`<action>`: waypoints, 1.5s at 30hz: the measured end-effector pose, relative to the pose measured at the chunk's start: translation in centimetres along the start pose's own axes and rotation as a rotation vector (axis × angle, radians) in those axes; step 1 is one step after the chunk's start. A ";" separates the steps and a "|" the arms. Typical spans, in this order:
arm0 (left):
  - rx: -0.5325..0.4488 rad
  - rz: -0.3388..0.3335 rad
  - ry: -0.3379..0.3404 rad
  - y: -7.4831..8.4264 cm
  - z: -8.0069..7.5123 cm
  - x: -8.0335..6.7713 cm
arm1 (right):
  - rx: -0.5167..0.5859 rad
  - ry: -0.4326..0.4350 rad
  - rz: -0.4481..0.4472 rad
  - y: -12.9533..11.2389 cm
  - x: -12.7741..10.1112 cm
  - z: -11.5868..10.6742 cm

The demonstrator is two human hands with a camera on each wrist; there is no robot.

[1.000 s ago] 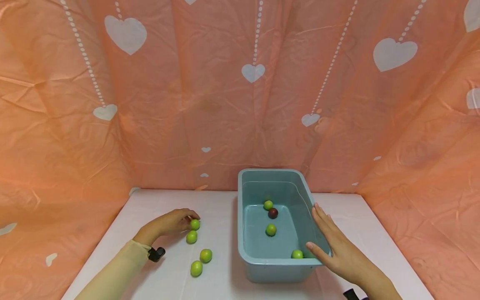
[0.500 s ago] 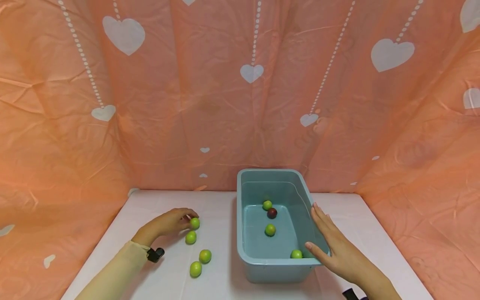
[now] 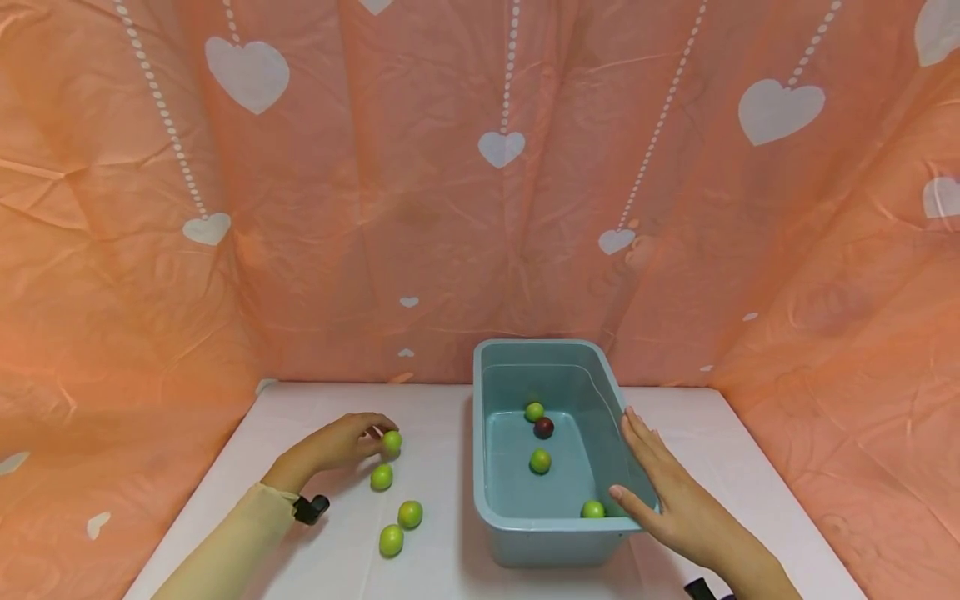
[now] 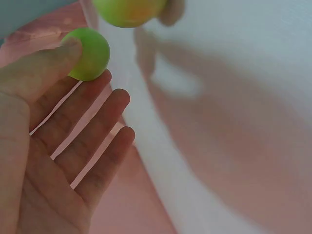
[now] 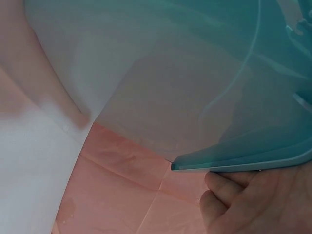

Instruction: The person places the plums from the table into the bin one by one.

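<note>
My left hand [image 3: 343, 440] pinches a small round green fruit [image 3: 392, 442] between thumb and fingers, just over the white table. The left wrist view shows this green fruit [image 4: 89, 54] at the thumb tip, with the other fingers extended. Close by on the table lies a second green fruit [image 3: 381, 477]. Nearer the front are two more, a green fruit [image 3: 410, 514] and its neighbour [image 3: 391, 540]. My right hand [image 3: 678, 497] rests with straight fingers against the right side of a blue-grey plastic tub [image 3: 555, 525], near its front corner; its fingers [image 5: 226, 190] touch the rim.
Inside the tub are a dark red fruit [image 3: 543, 427] and several green ones, including a green fruit [image 3: 540, 461] mid-floor and one [image 3: 592, 509] by the front wall. An orange curtain [image 3: 420, 208] with white hearts encloses the table's [image 3: 442, 433] back and sides.
The green fruit in my left hand has risen slightly off the table and away from the one beside it. My right hand stays at the tub.
</note>
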State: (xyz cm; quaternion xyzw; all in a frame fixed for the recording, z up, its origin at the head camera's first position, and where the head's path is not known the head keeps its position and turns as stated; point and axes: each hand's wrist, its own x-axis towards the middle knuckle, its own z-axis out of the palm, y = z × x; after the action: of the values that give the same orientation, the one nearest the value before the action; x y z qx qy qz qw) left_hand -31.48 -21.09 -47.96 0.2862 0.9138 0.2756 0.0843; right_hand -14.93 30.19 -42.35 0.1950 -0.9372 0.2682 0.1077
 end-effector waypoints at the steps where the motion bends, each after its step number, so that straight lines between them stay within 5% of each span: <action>1: 0.007 0.006 0.005 0.2 -0.1 0.1 | -0.002 0.000 0.001 0.0 0.0 0.0; 11: 0.069 0.164 0.074 2.0 -1.4 0.9 | -0.012 0.004 -0.010 0.0 -0.1 0.0; 21: 0.071 0.228 0.099 3.9 -2.6 1.8 | 0.003 0.005 0.001 -0.1 -0.2 0.0; 45: 0.064 0.277 0.150 8.6 -4.8 4.6 | 0.004 0.012 -0.019 0.2 -0.2 0.2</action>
State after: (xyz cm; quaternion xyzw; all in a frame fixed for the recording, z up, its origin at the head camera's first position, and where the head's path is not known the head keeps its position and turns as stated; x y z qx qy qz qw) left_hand -32.66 -14.79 -39.13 0.3907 0.8776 0.2759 -0.0321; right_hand -14.87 30.31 -42.67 0.2023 -0.9341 0.2704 0.1155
